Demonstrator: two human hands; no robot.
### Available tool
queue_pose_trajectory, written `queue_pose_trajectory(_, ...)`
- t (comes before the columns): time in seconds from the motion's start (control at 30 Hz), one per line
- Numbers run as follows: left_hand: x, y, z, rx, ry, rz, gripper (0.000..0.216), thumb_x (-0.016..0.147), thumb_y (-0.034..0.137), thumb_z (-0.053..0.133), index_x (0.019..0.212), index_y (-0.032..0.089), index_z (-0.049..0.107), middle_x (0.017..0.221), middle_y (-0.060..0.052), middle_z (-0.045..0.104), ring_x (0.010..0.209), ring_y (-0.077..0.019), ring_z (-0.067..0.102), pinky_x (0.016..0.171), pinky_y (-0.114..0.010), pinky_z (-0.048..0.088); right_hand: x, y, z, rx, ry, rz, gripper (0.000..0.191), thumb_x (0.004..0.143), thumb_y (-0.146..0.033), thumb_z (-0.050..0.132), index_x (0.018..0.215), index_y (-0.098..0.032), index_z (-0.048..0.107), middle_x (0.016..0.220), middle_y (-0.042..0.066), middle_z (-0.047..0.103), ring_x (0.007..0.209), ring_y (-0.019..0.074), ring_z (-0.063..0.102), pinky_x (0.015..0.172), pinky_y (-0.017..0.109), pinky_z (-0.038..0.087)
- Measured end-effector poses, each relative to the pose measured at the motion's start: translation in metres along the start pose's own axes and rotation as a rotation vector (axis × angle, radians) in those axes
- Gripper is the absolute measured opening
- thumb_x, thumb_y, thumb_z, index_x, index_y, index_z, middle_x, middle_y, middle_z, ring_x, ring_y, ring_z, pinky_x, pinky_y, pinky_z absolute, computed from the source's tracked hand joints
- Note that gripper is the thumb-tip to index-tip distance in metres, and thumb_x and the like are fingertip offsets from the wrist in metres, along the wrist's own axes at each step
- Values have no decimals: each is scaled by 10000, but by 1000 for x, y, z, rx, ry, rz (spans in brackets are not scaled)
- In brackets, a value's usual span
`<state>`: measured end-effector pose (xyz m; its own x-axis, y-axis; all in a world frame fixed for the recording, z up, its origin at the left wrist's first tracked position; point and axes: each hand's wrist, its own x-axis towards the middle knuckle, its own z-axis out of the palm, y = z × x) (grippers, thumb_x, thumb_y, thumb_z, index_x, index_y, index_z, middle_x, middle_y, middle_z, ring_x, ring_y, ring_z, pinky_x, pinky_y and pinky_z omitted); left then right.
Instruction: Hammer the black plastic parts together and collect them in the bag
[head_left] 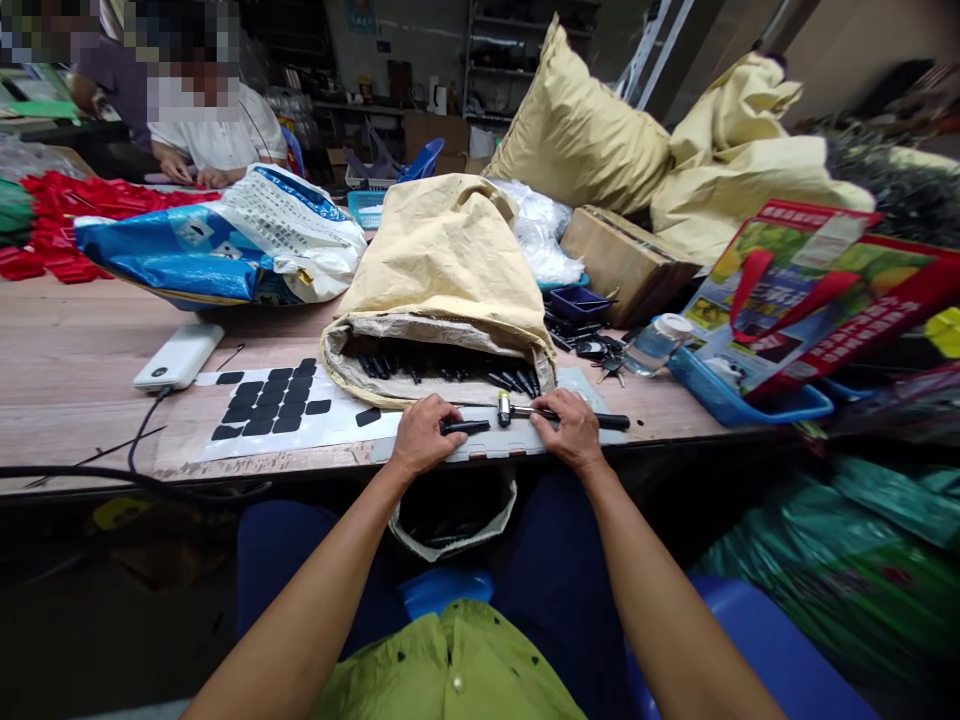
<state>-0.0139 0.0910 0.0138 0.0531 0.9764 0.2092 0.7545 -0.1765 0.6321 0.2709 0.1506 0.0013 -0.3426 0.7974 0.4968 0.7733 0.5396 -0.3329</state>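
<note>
Between the thumb and fingers of our left hand (426, 436) we pinch a black rod (469, 427), while our right hand (567, 426) is curled over the shaft of a small hammer (505, 408). The rod is slim, dark and roughly cylindrical, pointing rightward from our fingertips; it sits just above a flat grey board (489, 443) at the table's near edge, and we cannot tell whether it touches it. The hammer lies crosswise, with a stubby head, yellowish at one end, a shiny metal shaft and a black handle emerging beyond our right hand. Right behind our hands slumps a sack (444, 255) of creased, pale yellow cloth, its wide mouth facing us and lined in rougher greyish fabric, with slender black pieces (519, 381) inside. To the left we have a smooth white sheet (341, 428) bearing rows of matte black patches (274, 400) with rounded corners. Beneath it all runs the pinkish, wood-grained tabletop (67, 345), scuffed along its front edge.
</note>
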Motion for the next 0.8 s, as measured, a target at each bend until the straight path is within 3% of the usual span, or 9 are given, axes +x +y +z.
queue_pose_trajectory(0.2, -32, 11, 2, -30, 74, 160, 168, 762, 202, 750, 919, 210, 692, 929, -33, 640, 915, -224, 603, 842, -370, 459, -1, 1, 1, 14, 19, 0, 101, 848, -287, 663, 920, -235, 711, 911, 28, 667, 904, 221, 569, 852, 340, 421)
queue_pose_trajectory(0.37, -95, 13, 19, 118, -84, 360, 156, 866, 232, 672, 1020, 218, 676, 975, -60, 646, 877, -226, 600, 778, -373, 466, -1, 2, 2, 13, 26, 1, 108, 850, -293, 659, 924, -240, 717, 920, 33, 668, 906, 227, 570, 845, 351, 424)
queue_pose_trajectory(0.53, -130, 3, 37, 179, -182, 228, 179, 870, 246, 675, 1048, 235, 670, 981, -45, 641, 827, -201, 634, 736, -337, 498, -1, 1, 1, 16, 24, -8, 107, 855, -292, 653, 926, -236, 710, 919, 32, 671, 904, 223, 573, 849, 354, 426)
queue_pose_trajectory(0.63, -119, 7, 29, 90, -118, 232, 176, 915, 286, 637, 1082, 238, 667, 966, -42, 650, 829, -179, 653, 739, -295, 512, -1, 0, 1, 10, 24, -6, 108, 851, -291, 656, 926, -236, 711, 921, 35, 671, 911, 226, 572, 851, 353, 428)
queue_pose_trajectory(0.73, -77, 12, 7, 77, 135, 187, 145, 950, 307, 573, 1000, 224, 681, 916, -51, 672, 851, -182, 662, 779, -285, 513, -1, 0, 1, 2, 25, -2, 98, 852, -289, 659, 918, -238, 710, 918, 36, 669, 902, 226, 568, 844, 355, 424)
queue_pose_trajectory(0.8, -37, 9, -12, 138, 325, 10, 166, 924, 329, 581, 941, 206, 692, 915, -68, 690, 866, -207, 663, 806, -311, 517, -2, 0, 2, 0, 23, -5, 93, 853, -289, 661, 917, -239, 708, 917, 36, 669, 897, 226, 564, 840, 356, 420)
